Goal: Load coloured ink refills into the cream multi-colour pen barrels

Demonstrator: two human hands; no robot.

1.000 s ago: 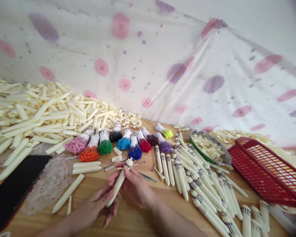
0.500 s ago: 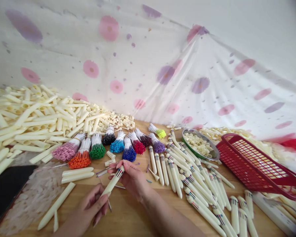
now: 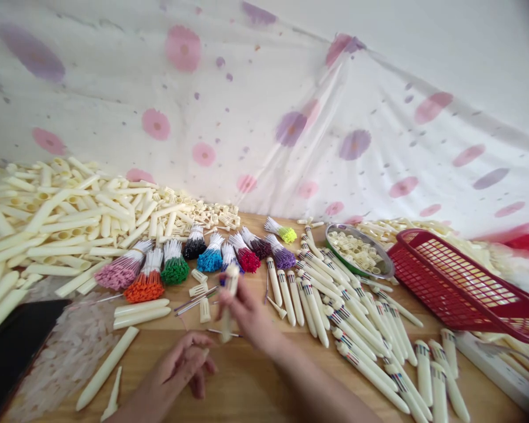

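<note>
My right hand point(image 3: 242, 311) is closed round a cream multicolour pen point(image 3: 228, 326), held nearly upright and blurred by motion. To its lower left, my left hand point(image 3: 187, 367) hangs over the table with fingers bent and apart, holding nothing I can see. Just beyond the hands lie small slotted cream pieces point(image 3: 205, 310) and a few thin refills point(image 3: 189, 304). Behind them stand bundles of refills with coloured ends, among them an orange bundle point(image 3: 144, 288), a green bundle point(image 3: 174, 269) and a purple bundle point(image 3: 281, 257).
Rows of multicolour pens point(image 3: 357, 317) lie to the right, beside a metal bowl point(image 3: 390, 271) of small cream parts and a red basket point(image 3: 458, 294). Cream tubes point(image 3: 66, 211) are heaped at left, above a dark flat object point(image 3: 17, 346). A flowered sheet point(image 3: 247, 106) hangs behind.
My left hand has let go of the pen. My right hand has moved slightly right with it, turning it more upright. Another slotted piece now shows on the table.
</note>
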